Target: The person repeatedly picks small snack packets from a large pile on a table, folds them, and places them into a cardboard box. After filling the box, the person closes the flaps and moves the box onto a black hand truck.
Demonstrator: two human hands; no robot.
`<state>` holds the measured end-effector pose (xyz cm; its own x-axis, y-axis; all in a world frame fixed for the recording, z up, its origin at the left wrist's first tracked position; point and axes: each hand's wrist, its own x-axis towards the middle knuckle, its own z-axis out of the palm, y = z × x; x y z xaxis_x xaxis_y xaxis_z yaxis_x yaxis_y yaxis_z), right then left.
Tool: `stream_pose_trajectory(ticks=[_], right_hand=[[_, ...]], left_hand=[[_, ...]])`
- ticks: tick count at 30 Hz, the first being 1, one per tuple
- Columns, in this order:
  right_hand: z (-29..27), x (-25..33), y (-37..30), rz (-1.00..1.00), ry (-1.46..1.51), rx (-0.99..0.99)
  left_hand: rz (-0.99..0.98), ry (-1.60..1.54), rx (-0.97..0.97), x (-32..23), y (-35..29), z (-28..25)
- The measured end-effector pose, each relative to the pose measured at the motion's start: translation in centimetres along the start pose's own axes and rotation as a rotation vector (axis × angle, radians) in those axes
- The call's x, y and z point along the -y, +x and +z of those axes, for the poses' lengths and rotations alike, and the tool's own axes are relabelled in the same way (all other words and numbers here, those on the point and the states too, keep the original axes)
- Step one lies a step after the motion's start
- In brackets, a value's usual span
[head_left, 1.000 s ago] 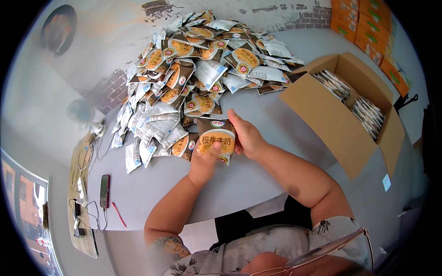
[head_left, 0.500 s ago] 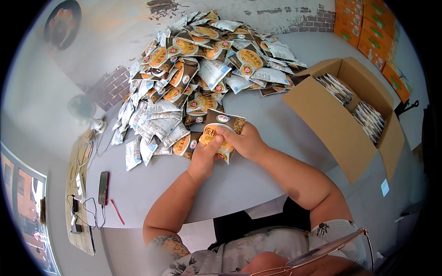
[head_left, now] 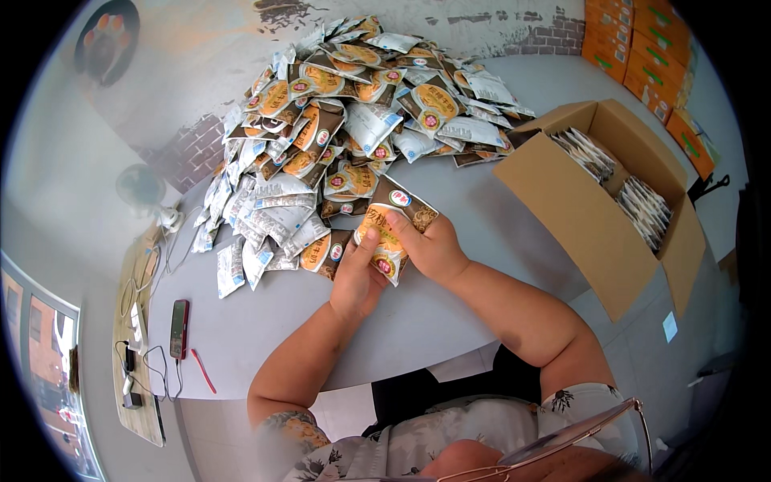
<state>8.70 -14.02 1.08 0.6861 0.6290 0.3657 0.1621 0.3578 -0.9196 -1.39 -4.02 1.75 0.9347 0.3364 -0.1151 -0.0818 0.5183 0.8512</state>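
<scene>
Between both hands I hold a brown and yellow milk pouch [head_left: 391, 221], its printed front facing up. My left hand [head_left: 355, 277] grips the lower left edge, thumb on the front and fingers behind. My right hand [head_left: 436, 247] pinches the right side, its thumb lying across the front. The fingers behind the pouch are partly hidden. Just beyond my hands rises a large heap of similar pouches [head_left: 351, 181], some showing brown and yellow fronts, others white backs. One pouch [head_left: 324, 252] lies at the heap's near edge, beside my left hand.
An open cardboard box [head_left: 578, 213] to the right holds rows of upright pouches [head_left: 644, 213]. Orange cartons [head_left: 642, 56] are stacked at the far right. On the grey table's left side lie a dark red phone-like device [head_left: 179, 329] with a cable and a red strip [head_left: 203, 370].
The pouch has tilted clockwise and its front now looks flatter. Both thumbs have moved apart from each other. The heap and box stay as they were.
</scene>
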Motion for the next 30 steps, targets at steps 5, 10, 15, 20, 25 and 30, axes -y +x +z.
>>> stream_pose_trajectory(ticks=[5, 10, 15, 20, 25, 30], right_hand=[[0.3, 0.1, -0.1, 0.135, 0.151, 0.022], [0.2, 1.2, -0.4, 0.207, 0.239, 0.071], [-0.1, 1.8, -0.5, 0.080, 0.131, 0.072], [-0.2, 1.8, -0.5, -0.009, 0.077, 0.056], [-0.2, 1.3, -0.3, -0.043, 0.122, 0.024], [-2.2, 1.5, 1.4, 0.402, 0.274, 0.239]], left_hand=[[0.115, -0.018, 0.007, 0.2, -0.2, -0.3], [0.242, 0.006, 0.026, -0.2, -0.8, 0.2], [0.275, 0.050, 0.056, 0.1, -0.5, 0.3], [0.050, 0.014, 0.163, -0.1, -0.3, -0.8], [0.004, 0.095, 0.188, -0.1, -0.2, -0.9], [0.146, 0.189, 0.076, -0.9, -0.1, -1.3]])
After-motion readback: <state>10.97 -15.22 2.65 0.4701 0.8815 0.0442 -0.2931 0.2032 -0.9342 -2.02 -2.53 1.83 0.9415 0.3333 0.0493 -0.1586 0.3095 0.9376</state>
